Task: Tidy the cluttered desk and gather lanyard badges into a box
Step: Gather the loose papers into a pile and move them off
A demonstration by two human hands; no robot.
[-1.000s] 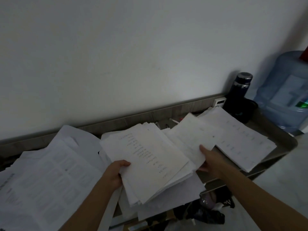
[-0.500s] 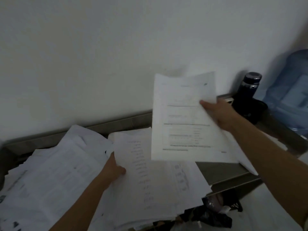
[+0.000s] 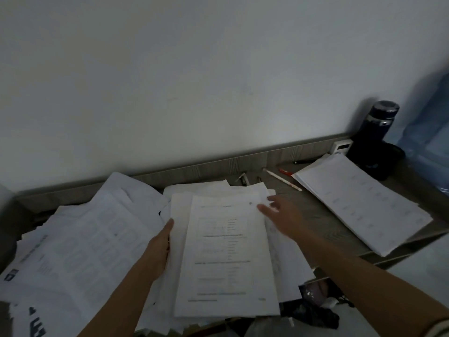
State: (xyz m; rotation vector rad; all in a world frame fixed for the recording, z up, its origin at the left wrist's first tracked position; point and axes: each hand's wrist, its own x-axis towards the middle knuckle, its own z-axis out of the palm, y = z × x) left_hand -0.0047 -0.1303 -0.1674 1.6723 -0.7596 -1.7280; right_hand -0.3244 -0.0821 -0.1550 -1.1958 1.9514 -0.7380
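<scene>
A: Grips?

B: Left grip (image 3: 158,246) grasps the left edge of the stack (image 3: 226,254). Thumb is on top, fingers are hidden under the paper. Right grip (image 3: 284,215) is released, fingers straight, tips at the far right corner of the top sheet. Touching or just above it, cannot tell.

A: Where's the stack?

B: Middle of the tabletop (image 3: 315,210), near end hanging over the near edge. Top sheet is printed, text too blurred to read. More sheets stick out under it on the far and right sides.

A: Other paper?

B: Loose sheets (image 3: 85,239) sprawl on the left, overlapping, up against the stack. A second pile (image 3: 364,203) lies on the right, well apart from the stack, with bare tabletop between them.

A: Anything else?

B: White pen (image 3: 283,180) and red pen (image 3: 285,171) lie on the far side, just left of the pile. Dark bottle (image 3: 379,132) stands upright at far right, behind the pile. Blue jug (image 3: 432,132) is right of the bottle, partly out of frame. Small white device (image 3: 341,147) sits against the far ledge, left of the bottle. Dark clutter (image 3: 313,312) lies below the near edge, right of the stack.
</scene>
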